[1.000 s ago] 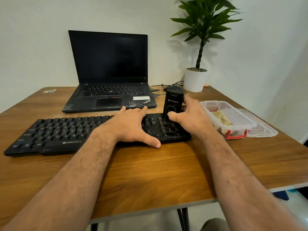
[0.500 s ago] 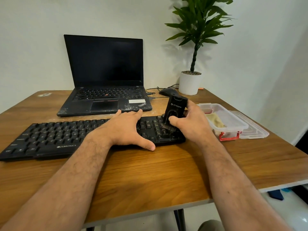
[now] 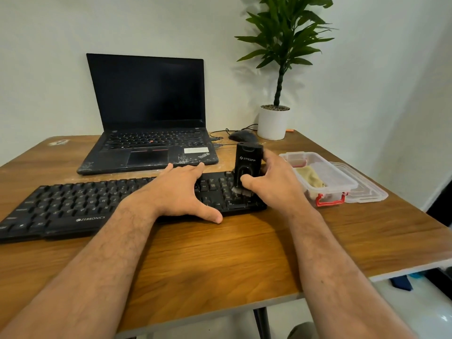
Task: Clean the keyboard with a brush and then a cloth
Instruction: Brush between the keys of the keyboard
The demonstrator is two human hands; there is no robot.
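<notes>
A black keyboard [image 3: 73, 204] lies across the wooden table in front of me. My left hand [image 3: 181, 192] rests flat on its right-of-centre part, fingers straight and thumb along the front edge. My right hand [image 3: 271, 184] grips a black brush [image 3: 248, 162] held upright, its grey bristles down on the keys at the keyboard's right end. A beige cloth [image 3: 310, 177] lies inside a clear plastic box [image 3: 342, 184] just right of the keyboard.
An open black laptop [image 3: 149, 152] sits behind the keyboard. A black mouse [image 3: 241, 136] with cables and a white potted plant [image 3: 272, 123] stand at the back right. The box's lid [image 3: 369, 192] lies beside it near the table's right edge.
The brush has shifted slightly nearer over the right-end keys, and the view has tilted and moved. My left hand stays pressed on the keyboard.
</notes>
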